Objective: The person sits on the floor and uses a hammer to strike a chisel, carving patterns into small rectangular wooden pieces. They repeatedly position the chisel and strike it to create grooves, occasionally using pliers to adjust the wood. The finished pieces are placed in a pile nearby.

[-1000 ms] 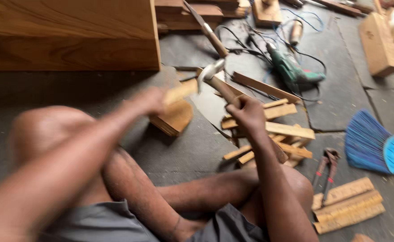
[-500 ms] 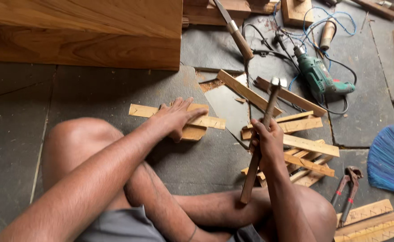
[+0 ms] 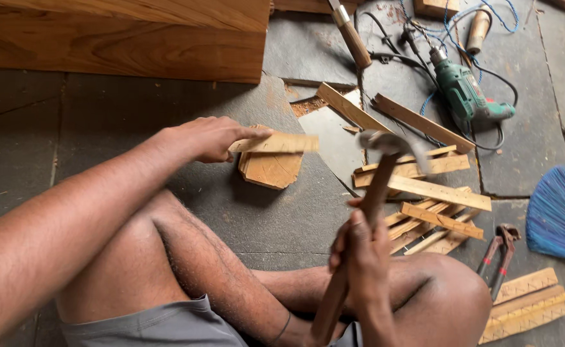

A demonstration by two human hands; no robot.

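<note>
My left hand (image 3: 208, 138) presses a thin wooden strip (image 3: 276, 142) flat across a chunky octagonal wood block (image 3: 271, 168) on the grey floor. My right hand (image 3: 359, 254) grips the long wooden handle of a hammer (image 3: 375, 186), held upright in front of my knee. Its metal head (image 3: 385, 141) is raised to the right of the strip and blurred. I sit on the floor with both legs folded under my arms.
A pile of wooden slats (image 3: 430, 193) lies right of the hammer. A green power drill (image 3: 465, 93) with cables sits behind it. Red-handled pincers (image 3: 501, 250), a blue broom (image 3: 562, 215), carved strips (image 3: 526, 305), a chisel (image 3: 353, 35) and a large wooden box (image 3: 122, 38) surround me.
The view has shifted and steadied. My left hand set the strip down across the block and holds it there. The hammer stays raised in my right hand, its head moving.
</note>
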